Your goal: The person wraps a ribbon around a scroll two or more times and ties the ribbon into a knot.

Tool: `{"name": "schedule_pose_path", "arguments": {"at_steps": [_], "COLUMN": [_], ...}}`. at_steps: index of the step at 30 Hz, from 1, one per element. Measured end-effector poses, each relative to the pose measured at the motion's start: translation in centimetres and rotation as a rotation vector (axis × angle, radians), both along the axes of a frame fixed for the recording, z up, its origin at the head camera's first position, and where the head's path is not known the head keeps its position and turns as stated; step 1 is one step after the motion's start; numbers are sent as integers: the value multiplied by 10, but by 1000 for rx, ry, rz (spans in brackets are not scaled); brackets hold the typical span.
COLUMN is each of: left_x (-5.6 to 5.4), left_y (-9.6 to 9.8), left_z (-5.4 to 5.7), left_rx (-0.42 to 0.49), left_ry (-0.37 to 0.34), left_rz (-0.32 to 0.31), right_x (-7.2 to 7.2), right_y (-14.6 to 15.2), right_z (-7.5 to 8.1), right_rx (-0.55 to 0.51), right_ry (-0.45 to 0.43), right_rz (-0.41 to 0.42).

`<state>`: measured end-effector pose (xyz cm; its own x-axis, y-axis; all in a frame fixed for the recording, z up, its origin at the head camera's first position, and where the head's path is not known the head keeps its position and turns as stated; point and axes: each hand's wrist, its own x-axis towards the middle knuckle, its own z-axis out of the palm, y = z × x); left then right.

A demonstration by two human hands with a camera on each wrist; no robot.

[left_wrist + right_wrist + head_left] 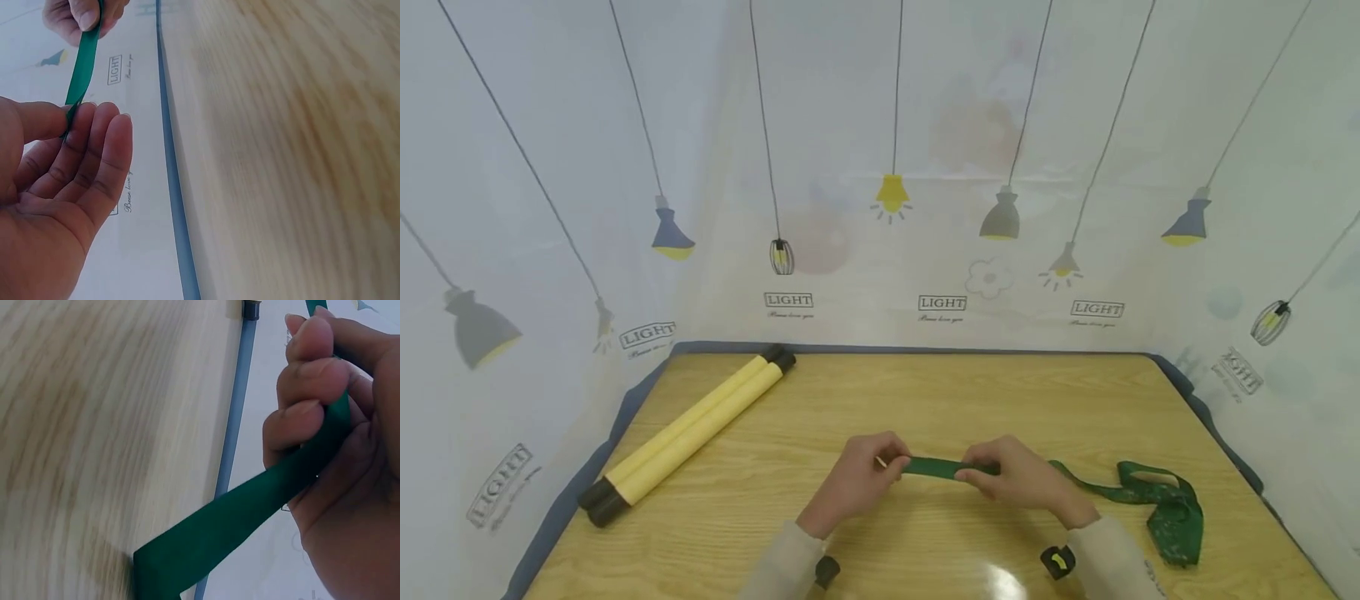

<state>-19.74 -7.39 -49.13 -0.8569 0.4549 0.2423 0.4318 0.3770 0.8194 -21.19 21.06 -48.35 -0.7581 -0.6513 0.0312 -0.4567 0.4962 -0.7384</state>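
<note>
A white sheet [835,125] rises around the table [970,392], behind its far edge and along its left and right sides. The table has a light wood-grain top. A dark blue strip [925,348] borders the table's far and side edges. Two yellow tubes [703,428] with black ends lie side by side on the table's left part, slanting toward its far edge.

The green ribbon [934,467] is partly stretched above the table's near half and partly heaped, twisted and looped, on the table's right part. The heap bears pale marks too small to read.

Over the table's near middle, the left hand [854,479] pinches the ribbon between thumb and forefinger, its other fingers loosely bent. The right hand [1021,475] grips it too: thumb and forefinger together on the band, remaining fingers curled round the part running back to the table.

Printed lamps [892,193] hang on drawn cords beyond the table's edges. Smaller boxed labels [942,303] read "LIGHT": three behind the table's far edge, two past its left side, one past its right. Tiny script under them includes "love you".
</note>
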Motion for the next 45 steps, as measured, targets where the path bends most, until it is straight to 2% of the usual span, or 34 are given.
{"name": "schedule_pose_path", "arguments": {"at_steps": [11, 21, 34, 45], "left_x": [-4, -10, -14, -15], "left_y": [-20, -42, -73, -106], "left_z": [0, -3, 2, 3], "left_rx": [-46, -59, -91, -146], "left_ry": [23, 35, -4, -27], "left_rz": [70, 127, 226, 298], "right_x": [-5, -8, -9, -13], "right_y": [26, 51, 79, 106], "right_z": [3, 2, 0, -6], "right_rx": [16, 69, 66, 108], "right_ry": [-71, -33, -47, -18], "right_rz": [3, -58, -51, -132]}}
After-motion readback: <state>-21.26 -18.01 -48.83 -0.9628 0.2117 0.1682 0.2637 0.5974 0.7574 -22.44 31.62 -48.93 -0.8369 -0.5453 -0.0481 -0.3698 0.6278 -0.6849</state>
